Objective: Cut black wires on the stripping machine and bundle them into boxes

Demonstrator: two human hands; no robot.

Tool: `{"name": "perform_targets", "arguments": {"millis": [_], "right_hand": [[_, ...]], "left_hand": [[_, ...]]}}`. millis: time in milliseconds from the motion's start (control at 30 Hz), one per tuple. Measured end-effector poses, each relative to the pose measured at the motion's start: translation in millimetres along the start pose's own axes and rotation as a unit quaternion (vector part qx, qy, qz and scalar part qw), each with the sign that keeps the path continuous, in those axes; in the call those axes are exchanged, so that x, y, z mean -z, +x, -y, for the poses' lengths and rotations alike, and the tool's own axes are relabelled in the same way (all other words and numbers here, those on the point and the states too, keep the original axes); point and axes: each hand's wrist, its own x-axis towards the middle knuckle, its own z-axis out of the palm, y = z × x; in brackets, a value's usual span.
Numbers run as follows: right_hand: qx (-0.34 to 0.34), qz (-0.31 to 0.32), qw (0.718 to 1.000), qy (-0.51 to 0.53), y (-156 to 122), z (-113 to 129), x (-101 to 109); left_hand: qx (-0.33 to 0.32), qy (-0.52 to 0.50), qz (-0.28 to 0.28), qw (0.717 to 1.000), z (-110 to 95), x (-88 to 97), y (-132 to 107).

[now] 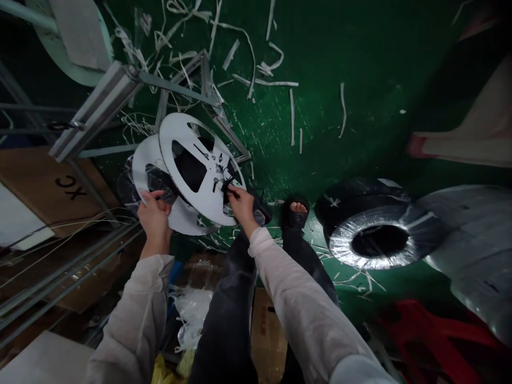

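Observation:
A white two-disc reel (208,200) stands in front of me, with cut-out windows and bolts around its hub. Dark material shows between its discs. My left hand (155,216) is closed at the rim of the rear disc (140,160), its fingers curled and partly hidden. Near the hub of the front disc, my right hand (241,204) pinches a thin black cord (228,183). Where the cord runs behind the disc is hidden. A metal frame (180,89) stands just behind the reel.
White strap scraps (276,82) litter the green floor (360,64). Plastic-wrapped black coils (340,240) lie to the right, with a red stool-like object (432,330) below. A cardboard box (60,186) and metal rails (80,272) are at left. Another box (268,330) sits between my legs.

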Motion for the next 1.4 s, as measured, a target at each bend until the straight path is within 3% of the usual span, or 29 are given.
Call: {"name": "perform_targets", "arguments": {"millis": [133, 233, 367, 467, 567, 667, 800, 900, 967, 1033, 1100, 1200, 1300, 1400], "right_hand": [[0.029, 0.029, 0.996, -0.079, -5.2, -0.1, 10.0], [0.038, 0.098, 0.987, -0.12, -1.0, 1.8, 26.6], [0.065, 0.249, 0.946, -0.198, 24.4, 12.4, 47.2], [0.056, 0.298, 0.912, -0.278, 44.6, 31.8, 43.4], [0.057, 0.263, 0.897, -0.351, 49.4, 50.1, 27.6], [0.078, 0.247, 0.897, -0.357, 42.6, 48.1, 26.2], [0.159, 0.307, 0.918, -0.196, 36.6, 10.2, 68.0], [0.176, 0.224, 0.953, -0.101, 38.9, -17.8, 104.9], [0.166, 0.167, 0.966, -0.104, 42.6, -25.7, 115.9], [0.181, 0.189, 0.954, -0.144, 47.6, -25.8, 112.5], [0.195, 0.238, 0.93, -0.203, 53.5, -22.7, 99.0], [0.181, 0.259, 0.906, -0.282, 62.5, -21.0, 75.3], [0.167, 0.258, 0.9, -0.308, 69.9, -26.0, 61.5], [0.17, 0.226, 0.917, -0.282, 75.1, -31.1, 60.3]], "left_hand": [[0.007, -0.01, -0.007, 1.0, -3.3, -2.4, 3.6], [0.015, -0.01, -0.007, 1.0, -6.1, -2.5, 7.5], [0.012, -0.014, 0.011, 1.0, -6.9, -1.6, 11.7], [0.014, -0.026, 0.022, 0.999, -5.3, -0.7, 15.0], [0.027, -0.024, 0.022, 0.999, -3.9, 0.9, 18.1], [0.025, -0.014, 0.022, 0.999, -4.2, 2.6, 18.3], [0.007, -0.015, 0.029, 0.999, -5.9, 2.9, 15.8], [0.0, -0.029, 0.03, 0.999, -5.8, 2.2, 16.6], [-0.002, -0.038, 0.03, 0.999, -4.8, 2.0, 18.1], [-0.003, -0.038, 0.03, 0.999, -3.5, 2.0, 19.4], [0.001, -0.035, 0.027, 0.999, -2.4, 2.2, 20.0], [0.008, -0.029, 0.023, 0.999, -1.6, 2.3, 20.2], [0.001, -0.029, 0.03, 0.999, -1.9, 2.3, 19.6], [-0.002, -0.037, 0.038, 0.999, -2.9, 2.0, 18.7]]}}
